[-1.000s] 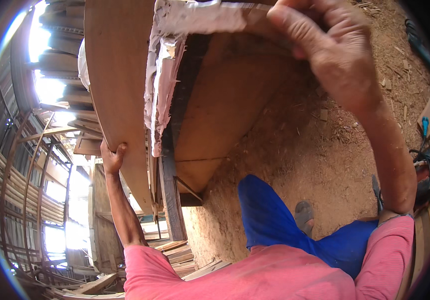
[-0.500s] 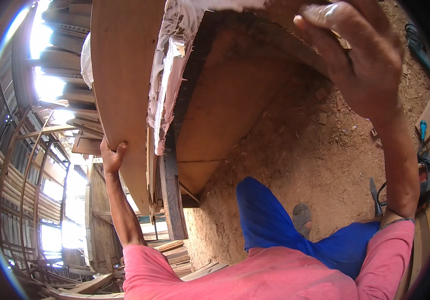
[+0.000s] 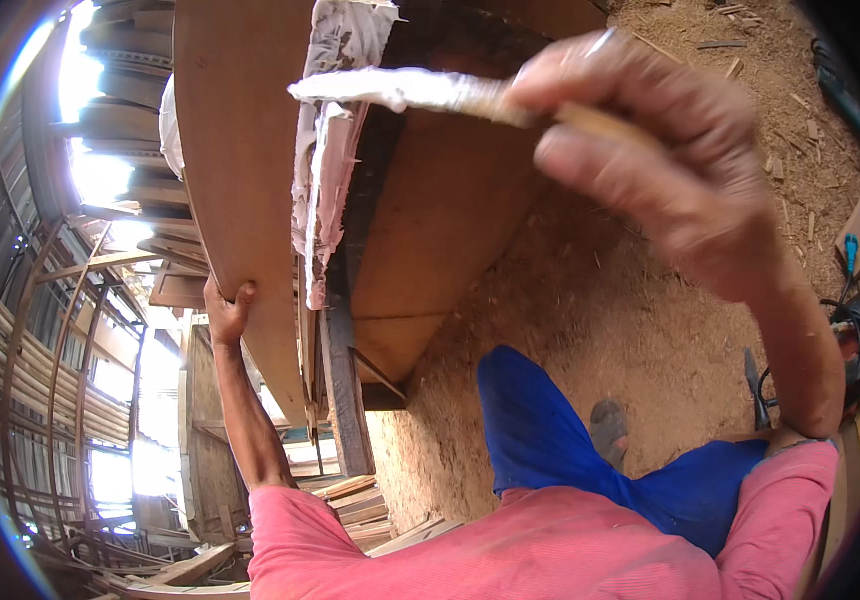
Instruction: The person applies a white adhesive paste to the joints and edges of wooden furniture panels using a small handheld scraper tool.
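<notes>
My right hand [image 3: 660,160] is closed round a wooden stick [image 3: 510,100], its far end thickly coated with white, glue-like paste. The coated end reaches left across a wooden frame edge [image 3: 325,200] smeared with the same white paste; I cannot tell whether it touches. Beside that edge stands a tall, smooth brown wooden panel [image 3: 245,150]. My left hand [image 3: 228,308] grips the panel's left edge low down, thumb on its face and fingers hidden behind.
A dark wooden post [image 3: 348,400] stands below the pasted edge, with a brown board [image 3: 420,250] to its right. Wood chips litter the dirt floor [image 3: 550,290]. Cables and a power tool [image 3: 855,350] lie at far right. Stacked timber [image 3: 40,370] fills the left.
My right hand has come down and toward me, bringing the paste-coated stick into clear view across the pasted edge. My left hand keeps its hold on the panel.
</notes>
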`<act>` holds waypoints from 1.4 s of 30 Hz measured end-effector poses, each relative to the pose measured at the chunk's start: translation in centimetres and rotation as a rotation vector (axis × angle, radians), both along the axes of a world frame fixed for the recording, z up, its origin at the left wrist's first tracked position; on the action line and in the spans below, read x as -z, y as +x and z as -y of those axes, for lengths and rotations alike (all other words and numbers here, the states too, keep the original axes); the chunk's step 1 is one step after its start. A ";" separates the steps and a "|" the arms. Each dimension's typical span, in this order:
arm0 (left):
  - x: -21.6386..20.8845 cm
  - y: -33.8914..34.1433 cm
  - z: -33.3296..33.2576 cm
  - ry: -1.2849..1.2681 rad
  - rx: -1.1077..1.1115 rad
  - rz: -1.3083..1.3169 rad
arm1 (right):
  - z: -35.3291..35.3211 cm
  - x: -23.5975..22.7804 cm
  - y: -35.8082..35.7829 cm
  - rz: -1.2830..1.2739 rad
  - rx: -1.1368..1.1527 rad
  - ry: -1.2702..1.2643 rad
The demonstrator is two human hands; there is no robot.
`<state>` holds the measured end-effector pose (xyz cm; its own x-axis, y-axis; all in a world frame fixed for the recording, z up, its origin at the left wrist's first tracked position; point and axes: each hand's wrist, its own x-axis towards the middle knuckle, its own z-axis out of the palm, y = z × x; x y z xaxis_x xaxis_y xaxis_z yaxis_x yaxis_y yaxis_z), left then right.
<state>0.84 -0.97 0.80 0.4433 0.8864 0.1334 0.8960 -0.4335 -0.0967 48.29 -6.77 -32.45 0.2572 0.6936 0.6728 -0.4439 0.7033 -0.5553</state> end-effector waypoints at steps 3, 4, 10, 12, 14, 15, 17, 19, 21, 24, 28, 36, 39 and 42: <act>0.4 1.4 -1.1 0.002 0.046 0.012 | -0.5 1.2 -1.4 -0.009 -0.136 -0.079; 0.5 1.3 -0.8 0.005 0.040 0.012 | -0.9 1.6 -1.7 -0.046 -0.183 -0.058; 0.4 0.2 -0.5 0.001 0.019 0.017 | -1.8 1.8 2.2 0.138 0.249 0.186; 0.2 0.3 -0.2 0.002 0.016 0.018 | -2.0 -0.1 2.9 0.181 0.416 0.305; 0.0 0.2 -0.4 -0.006 0.017 0.025 | -2.4 -1.1 3.1 0.198 0.539 0.352; -0.1 0.0 -0.3 -0.008 0.006 0.010 | -2.8 -1.0 3.1 0.187 0.581 0.354; -0.2 0.2 -0.4 -0.010 0.000 -0.017 | -3.8 -0.8 3.7 0.144 0.650 0.350; -0.1 0.4 -0.5 0.001 0.010 -0.015 | -4.8 -0.6 4.3 0.084 0.678 0.337; 0.4 0.5 -1.0 0.004 0.023 -0.002 | -4.9 -0.7 4.5 0.060 0.669 0.327; 0.2 0.4 -0.7 0.004 0.012 0.014 | -5.0 -1.0 4.0 0.082 0.637 0.347; 0.4 0.7 -0.6 0.008 0.015 0.014 | -4.6 -1.1 3.5 0.140 0.615 0.370; -0.7 -0.7 -0.5 0.000 -0.006 -0.024 | -4.8 -2.7 3.0 0.153 0.629 0.455; 0.4 0.5 -1.2 0.018 0.047 -0.032 | -5.3 -3.4 3.7 0.147 0.627 0.481; -0.1 0.8 -0.6 0.025 0.045 -0.038 | -5.8 -3.7 4.9 0.050 0.559 0.461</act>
<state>1.66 -0.37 0.86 0.4874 0.8623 0.1377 0.8713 -0.4699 -0.1415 53.16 -0.94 -28.78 0.4515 0.1109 0.8853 0.0686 0.9850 -0.1584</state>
